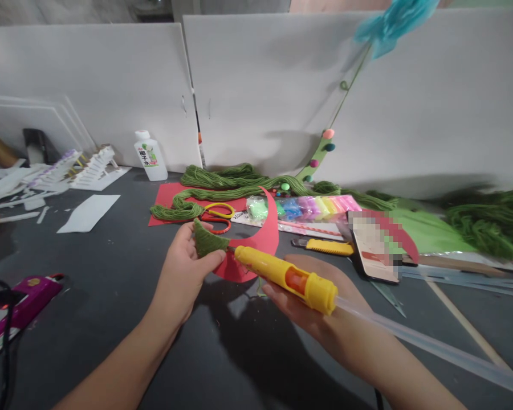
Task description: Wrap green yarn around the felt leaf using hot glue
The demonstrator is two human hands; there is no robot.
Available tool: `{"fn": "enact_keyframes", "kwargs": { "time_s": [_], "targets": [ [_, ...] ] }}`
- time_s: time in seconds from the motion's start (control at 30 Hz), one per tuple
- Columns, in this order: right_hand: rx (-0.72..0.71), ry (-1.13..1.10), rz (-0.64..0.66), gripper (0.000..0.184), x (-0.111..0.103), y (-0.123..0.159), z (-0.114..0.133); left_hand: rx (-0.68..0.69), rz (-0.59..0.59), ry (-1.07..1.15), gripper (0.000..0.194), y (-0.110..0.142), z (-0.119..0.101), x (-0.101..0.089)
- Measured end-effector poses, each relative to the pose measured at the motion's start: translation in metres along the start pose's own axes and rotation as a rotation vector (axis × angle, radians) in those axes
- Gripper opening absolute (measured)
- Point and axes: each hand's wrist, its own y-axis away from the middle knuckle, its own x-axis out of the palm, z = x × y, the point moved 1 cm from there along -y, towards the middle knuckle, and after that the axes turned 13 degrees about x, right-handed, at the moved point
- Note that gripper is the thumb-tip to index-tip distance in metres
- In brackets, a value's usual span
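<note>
In my left hand (177, 273) is a red paper crescent (268, 230), pinched at its left tip. Green yarn (208, 242) is wrapped around that tip. My right hand (320, 326) grips a yellow hot glue gun (263, 265), its nozzle pointing left at the edge of the wrapped yarn; whether it touches cannot be told. A long translucent glue stick (414, 336) sticks out of the gun's back end. Just behind the crescent lie scissors (221, 212) with yellow and red handles.
Behind my hands are skeins of green yarn (226, 177), colourful packed clay (303, 208), a yellow utility knife (329, 246) and a phone (376, 256). A white bottle (150, 156) stands at the back left. A purple power strip (29, 307) with a black cable lies left.
</note>
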Motion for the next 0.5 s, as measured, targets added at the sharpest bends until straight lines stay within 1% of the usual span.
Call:
{"fn": "enact_keyframes", "kwargs": {
  "time_s": [0.1,0.2,0.37,0.5],
  "targets": [
    [0.003,0.038,-0.019,0.021,-0.001,-0.0003,0.0021,0.004,0.01,-0.007,0.041,0.0002,0.0002,-0.0002],
    [-0.011,0.055,0.001,0.025,-0.0023,-0.0005,0.0049,0.009,0.012,-0.01,0.041,-0.0002,0.0004,-0.0003],
    [0.018,0.052,-0.003,0.025,-0.0019,-0.0012,0.0043,0.004,0.009,-0.014,0.042,-0.0008,0.0004,-0.0002],
    [0.008,0.089,0.0,0.029,-0.0024,-0.0014,0.0053,0.006,0.015,-0.011,0.041,-0.0011,0.0002,0.0005]
  ]
}}
